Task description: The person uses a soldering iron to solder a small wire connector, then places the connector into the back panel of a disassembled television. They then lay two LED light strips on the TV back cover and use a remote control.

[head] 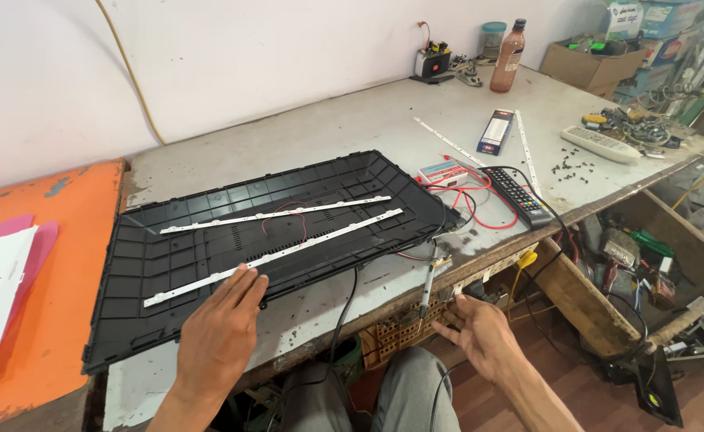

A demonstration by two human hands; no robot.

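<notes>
A black plastic back panel (168,256) lies flat on the grey workbench. Two long white light strips (288,213) (288,252) lie inside it, joined by a thin red wire. My left hand (220,332) rests flat on the panel's near edge, fingertips touching the end region of the nearer strip. My right hand (480,332) hangs open below the bench's front edge, holding nothing. A slim probe tool (428,280) dangles over the bench edge just left of it, with a black cable (344,312) running down.
A small multimeter (442,172) with red leads and a black remote (517,196) lie right of the panel. Further back are loose light strips (448,142), a blue box (496,132), a white remote (601,145), a brown bottle (508,58) and screws. An open drawer (648,264) of tools stands at right.
</notes>
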